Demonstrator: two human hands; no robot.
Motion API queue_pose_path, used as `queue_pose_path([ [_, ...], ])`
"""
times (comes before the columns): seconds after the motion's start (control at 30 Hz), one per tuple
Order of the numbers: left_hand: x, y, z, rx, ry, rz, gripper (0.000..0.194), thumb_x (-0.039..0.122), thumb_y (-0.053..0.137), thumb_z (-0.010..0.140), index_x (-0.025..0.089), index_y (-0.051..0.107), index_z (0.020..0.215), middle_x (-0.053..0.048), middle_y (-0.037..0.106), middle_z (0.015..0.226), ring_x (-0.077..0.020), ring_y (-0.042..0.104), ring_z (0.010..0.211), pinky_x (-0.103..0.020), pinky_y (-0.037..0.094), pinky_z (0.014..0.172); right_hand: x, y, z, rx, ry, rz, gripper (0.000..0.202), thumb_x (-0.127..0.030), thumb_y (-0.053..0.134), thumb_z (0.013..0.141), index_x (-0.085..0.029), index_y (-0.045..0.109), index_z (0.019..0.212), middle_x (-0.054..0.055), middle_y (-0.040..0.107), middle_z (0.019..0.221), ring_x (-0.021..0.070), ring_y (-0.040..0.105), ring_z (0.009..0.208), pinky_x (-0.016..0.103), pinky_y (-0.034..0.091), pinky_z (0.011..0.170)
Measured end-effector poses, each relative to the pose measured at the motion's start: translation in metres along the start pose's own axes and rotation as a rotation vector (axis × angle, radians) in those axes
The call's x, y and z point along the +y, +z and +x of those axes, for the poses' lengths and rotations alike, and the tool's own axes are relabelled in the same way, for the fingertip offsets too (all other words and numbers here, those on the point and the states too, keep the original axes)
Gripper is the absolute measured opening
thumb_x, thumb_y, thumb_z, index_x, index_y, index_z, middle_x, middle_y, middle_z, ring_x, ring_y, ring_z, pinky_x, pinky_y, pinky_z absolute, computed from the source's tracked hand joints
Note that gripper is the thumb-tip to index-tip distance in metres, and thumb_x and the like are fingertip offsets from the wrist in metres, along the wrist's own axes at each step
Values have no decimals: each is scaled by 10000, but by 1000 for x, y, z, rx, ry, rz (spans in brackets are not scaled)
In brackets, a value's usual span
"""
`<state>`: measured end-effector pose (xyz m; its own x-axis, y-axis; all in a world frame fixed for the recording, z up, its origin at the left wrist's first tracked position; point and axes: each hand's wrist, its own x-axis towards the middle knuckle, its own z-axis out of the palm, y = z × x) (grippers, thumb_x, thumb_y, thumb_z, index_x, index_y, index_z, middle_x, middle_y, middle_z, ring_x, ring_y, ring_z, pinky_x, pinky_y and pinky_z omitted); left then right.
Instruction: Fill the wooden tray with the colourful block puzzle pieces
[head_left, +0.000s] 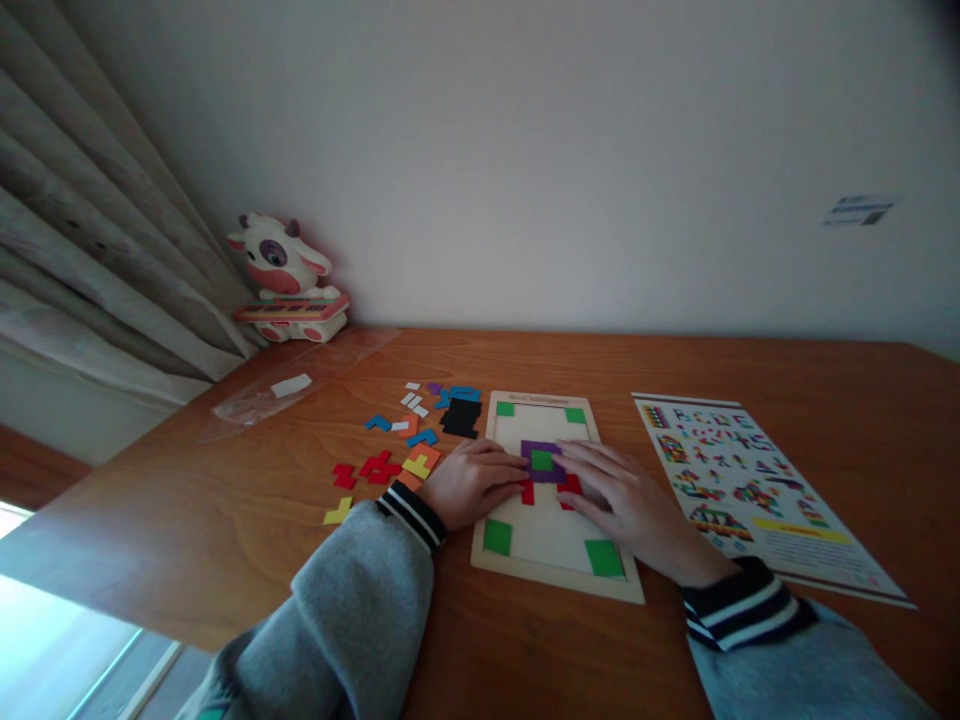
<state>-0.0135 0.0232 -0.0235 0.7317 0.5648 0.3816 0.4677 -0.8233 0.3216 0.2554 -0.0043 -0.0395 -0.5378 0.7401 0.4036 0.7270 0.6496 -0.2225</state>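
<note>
Both hands are over a pale wooden puzzle board (pixel 551 585) that has green squares in its corners. At its middle, purple pieces (pixel 553 448) frame a green square (pixel 541 461). From the left, my left hand (pixel 480 482) reaches in, fingers stretched out, with the tips by the purple frame and a red piece (pixel 528 493). My right hand (pixel 619 492) comes from the right with fingers spread. Its fingertips touch the purple frame's right side, and its thumb lies beside another red piece (pixel 570 488), partly covered. Neither hand visibly grips a piece.
Left of the board lie loose red (pixel 380 467), yellow (pixel 340 512), blue (pixel 378 423), white and orange pieces, plus a black stack (pixel 460 417). A printed pattern sheet (pixel 750 480) is on the right. Farther left are a clear plastic bag (pixel 255 405) and a cow toy (pixel 289 285).
</note>
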Motion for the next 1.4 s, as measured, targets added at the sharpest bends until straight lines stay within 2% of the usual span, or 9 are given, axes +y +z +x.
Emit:
queue_pose_path([
  [0.1,-1,0,1,0,19,8,280,339,529,989,208,709,1160,-55,704,1218,-212,610,1059,-374,510,952,1,2,1,-21,-40,7,374,-363,560,966,-218,631,1303,84,621,1370,255,549,1291,500,457,1080],
  [0.27,-4,1,3,-18,55,42,288,334,527,988,219,698,1187,-71,638,1329,-242,547,1197,-428,467,1036,2,3,2,-18,-53,29,339,-329,586,954,-218,662,1265,84,662,1313,248,613,1221,490,480,1056],
  [0.5,-3,-1,3,-76,51,15,291,320,508,998,219,686,1205,-54,664,1296,-227,564,1178,-402,471,1031,-2,1,0,-23,-60,-25,325,-337,592,951,-211,680,1238,82,681,1286,256,629,1186,480,506,1010],
  [0.7,-4,0,3,-57,70,5,286,312,503,1000,223,686,1201,-54,674,1278,-228,560,1183,-411,472,1032,-3,1,-2,-25,-33,-26,318,-347,599,946,-219,690,1222,80,680,1284,263,638,1153,488,517,990],
  [0.9,-3,-2,2,-43,68,4,299,323,491,1005,221,675,1218,-66,667,1286,-219,556,1189,-404,477,1032,-5,1,-1,26,21,51,310,-376,560,965,-246,696,1211,64,695,1257,238,653,1127,451,532,987],
  [1.1,0,-4,4,22,44,6,288,328,506,999,227,671,1213,-70,679,1263,-217,578,1173,-395,486,1016,-7,-1,0,56,51,119,324,-399,538,972,-249,680,1222,62,696,1247,240,655,1125,449,538,988],
  [1.2,2,-13,1,24,12,39,283,301,504,997,213,662,1215,-86,656,1290,-221,594,1163,-396,494,1003,-6,-4,-1,84,73,152,312,-400,534,971,-261,675,1212,61,693,1238,243,654,1123,442,549,972],
  [1.27,2,-25,-7,22,-26,67,286,277,497,996,212,650,1228,-91,653,1288,-215,609,1147,-386,504,990,-5,-5,-2,98,82,172,298,-390,521,976,-269,676,1200,64,693,1226,245,658,1113,435,560,952],
  [1.4,-8,-61,-43,24,-149,149,265,268,501,991,222,670,1189,-80,687,1211,-196,636,1106,-357,501,992,-4,-7,-4,91,88,195,292,-394,509,979,-267,670,1186,79,684,1215,253,652,1111,434,558,948],
])
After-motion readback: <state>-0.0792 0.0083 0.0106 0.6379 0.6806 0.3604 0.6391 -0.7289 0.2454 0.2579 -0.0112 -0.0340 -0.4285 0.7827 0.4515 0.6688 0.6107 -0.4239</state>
